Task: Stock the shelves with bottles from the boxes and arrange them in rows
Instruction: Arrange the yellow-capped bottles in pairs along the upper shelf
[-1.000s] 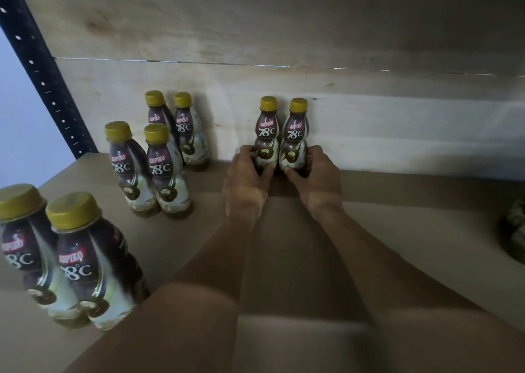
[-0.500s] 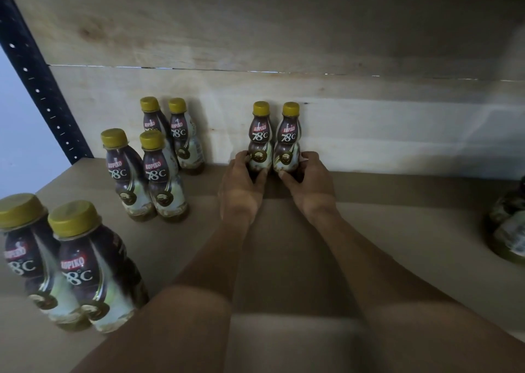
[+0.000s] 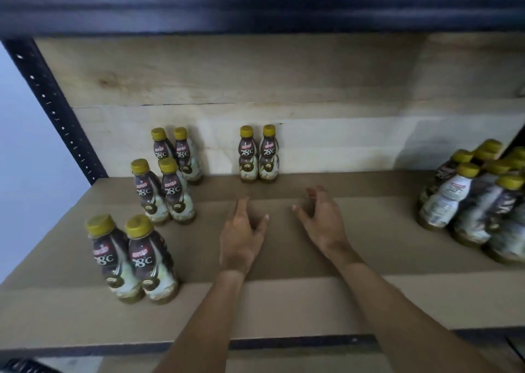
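Two brown coffee bottles with yellow caps stand side by side against the back wall of the shelf. My left hand and my right hand hover in front of them, apart from the bottles, fingers relaxed and empty. On the left of the cardboard-lined shelf, pairs of the same bottles form a row: a back pair, a middle pair and a front pair.
A cluster of several bottles stands at the right side of the shelf. A black perforated upright frames the left side. A dark shelf beam runs overhead. The shelf's front edge is near my forearms.
Both hands have let go of the two bottles at the back wall and drawn back toward me. The view has pulled back, showing more of the shelf and the right cluster.
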